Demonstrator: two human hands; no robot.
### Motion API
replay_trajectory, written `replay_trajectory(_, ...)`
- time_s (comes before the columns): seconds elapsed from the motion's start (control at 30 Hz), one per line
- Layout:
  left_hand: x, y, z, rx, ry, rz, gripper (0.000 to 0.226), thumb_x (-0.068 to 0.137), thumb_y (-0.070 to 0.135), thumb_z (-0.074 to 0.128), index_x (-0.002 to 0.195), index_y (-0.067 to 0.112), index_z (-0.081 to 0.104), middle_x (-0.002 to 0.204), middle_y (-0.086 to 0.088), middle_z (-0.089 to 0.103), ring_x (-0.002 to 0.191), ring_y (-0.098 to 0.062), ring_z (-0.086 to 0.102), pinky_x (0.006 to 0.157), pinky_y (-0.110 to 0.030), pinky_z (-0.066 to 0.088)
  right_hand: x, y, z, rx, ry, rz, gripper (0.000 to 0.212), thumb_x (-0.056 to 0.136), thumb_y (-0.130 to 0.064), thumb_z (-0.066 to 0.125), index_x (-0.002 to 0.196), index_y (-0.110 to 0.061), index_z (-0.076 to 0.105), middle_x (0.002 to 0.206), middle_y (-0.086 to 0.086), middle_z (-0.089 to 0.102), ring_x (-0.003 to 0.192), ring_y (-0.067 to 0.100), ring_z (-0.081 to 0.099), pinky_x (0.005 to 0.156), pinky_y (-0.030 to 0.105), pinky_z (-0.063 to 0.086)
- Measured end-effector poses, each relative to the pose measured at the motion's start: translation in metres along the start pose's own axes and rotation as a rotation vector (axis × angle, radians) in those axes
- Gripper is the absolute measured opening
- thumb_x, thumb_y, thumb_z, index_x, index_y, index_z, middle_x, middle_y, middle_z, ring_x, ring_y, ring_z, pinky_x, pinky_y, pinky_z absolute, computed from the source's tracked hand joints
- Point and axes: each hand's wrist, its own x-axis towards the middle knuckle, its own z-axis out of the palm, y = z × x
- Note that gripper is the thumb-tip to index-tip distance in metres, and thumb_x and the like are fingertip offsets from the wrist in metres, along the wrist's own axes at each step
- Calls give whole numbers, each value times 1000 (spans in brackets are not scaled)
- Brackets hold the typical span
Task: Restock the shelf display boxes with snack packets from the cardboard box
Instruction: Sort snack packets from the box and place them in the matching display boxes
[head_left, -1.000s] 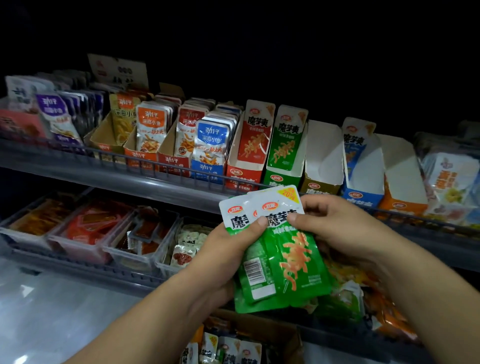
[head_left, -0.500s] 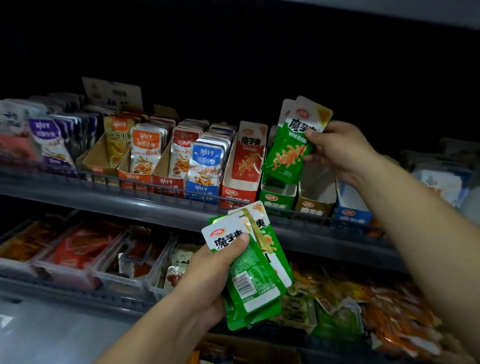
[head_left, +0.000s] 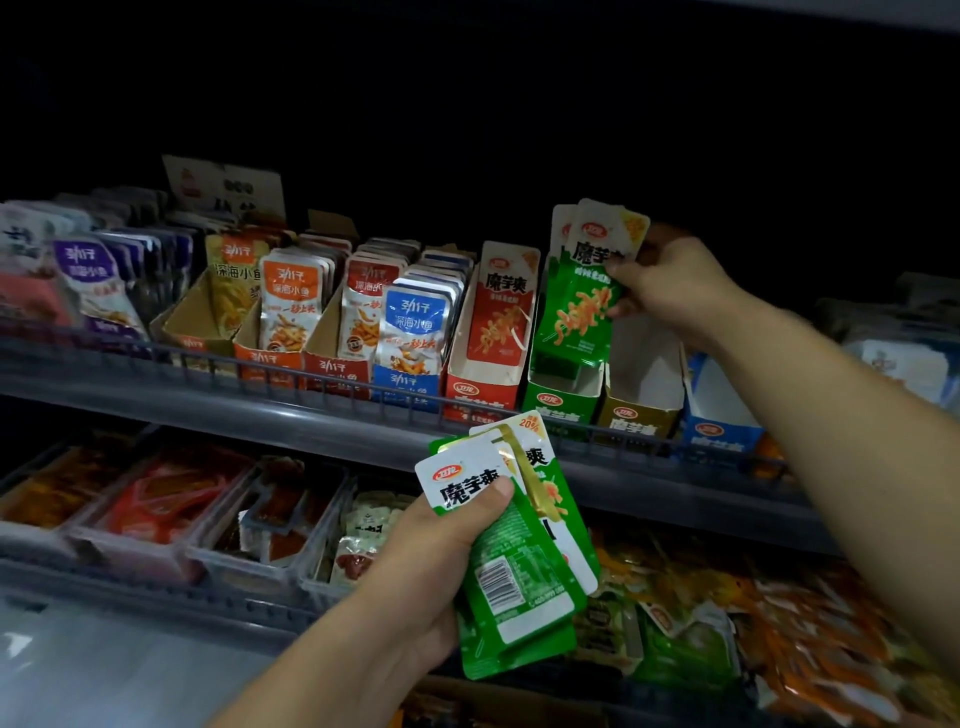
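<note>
My right hand (head_left: 670, 286) pinches the top of a green snack packet (head_left: 579, 306) whose lower end sits in the green display box (head_left: 561, 400) on the upper shelf. Another packet top shows just behind it. My left hand (head_left: 431, 566) grips a fanned stack of green packets (head_left: 519, 561) in front of the shelf rail, thumb across the white top of the front one. A dark edge of the cardboard box (head_left: 498, 701) shows at the bottom, mostly hidden.
A red display box (head_left: 483, 364) stands left of the green one; a gold box (head_left: 641, 410) and a blue box (head_left: 719, 421) stand to its right. Fish-snack boxes (head_left: 410, 332) fill the shelf's left side. The lower shelf holds clear trays (head_left: 156, 519) and loose packets (head_left: 779, 623).
My right hand took a green packet from the stack, lifted it to the upper shelf and lowered it into the green box. My left hand stayed low with the remaining stack.
</note>
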Motion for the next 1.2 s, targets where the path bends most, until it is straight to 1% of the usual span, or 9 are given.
replay_trajectory(0.13,1,0,0,-4,8,-6,28,94,14,69,121,6,68,102,-20,78,82,-35,78,58,-39,62,3,5,3,-100,-28,-21,33,100,-7,56,133,-9,53,117,3,60,93,17,62,62,21,59)
replay_trajectory(0.23,1,0,1,-2,12,-7,28,93,13,69,120,5,68,101,-20,78,81,-35,78,57,-39,62,4,8,8,-151,-35,-23,32,99,-6,57,131,-7,54,121,9,63,95,22,64,65,24,60)
replay_trajectory(0.33,2,0,1,3,14,-8,27,94,13,69,120,5,68,101,-20,78,81,-35,78,57,-38,62,4,13,16,-270,-59,-84,44,95,-4,63,136,-12,50,124,14,63,107,28,63,81,40,59)
replay_trajectory(0.43,3,-1,1,14,16,-8,27,94,13,69,120,5,68,100,-20,78,81,-35,78,58,-38,62,3,18,22,-457,-75,-161,57,94,-12,67,145,-23,44,131,9,61,118,26,59,94,40,54)
replay_trajectory(0.53,3,-2,2,9,14,-8,28,94,12,68,120,4,68,101,-21,78,80,-35,78,58,-38,62,3,26,27,-552,-76,-203,44,96,-19,64,139,-16,53,129,10,63,116,25,60,88,33,50)
replay_trajectory(0.6,4,-3,2,10,13,-10,28,93,12,69,120,4,68,101,-21,78,81,-35,78,58,-38,62,6,29,27,-592,-51,-208,39,96,-22,66,133,-15,57,125,10,65,114,27,61,87,34,51)
replay_trajectory(0.77,7,-5,0,20,25,-34,30,93,13,70,122,5,67,103,-21,77,87,-38,77,61,-41,63,17,28,20,-660,-63,-179,54,92,-23,71,141,-22,49,129,12,63,115,31,61,93,43,54)
replay_trajectory(1.0,9,-5,0,23,30,-33,30,93,14,71,121,4,68,103,-21,77,85,-37,77,61,-40,62,31,19,17,-696,-38,-136,40,88,-16,75,126,-11,61,126,15,64,112,30,62,92,42,53)
replay_trajectory(1.2,12,-7,0,32,49,-36,31,92,13,71,121,4,67,103,-21,77,86,-38,77,62,-41,63,42,19,19,-698,-3,-143,35,88,-16,76,120,-12,65,124,15,64,111,30,62,89,39,53)
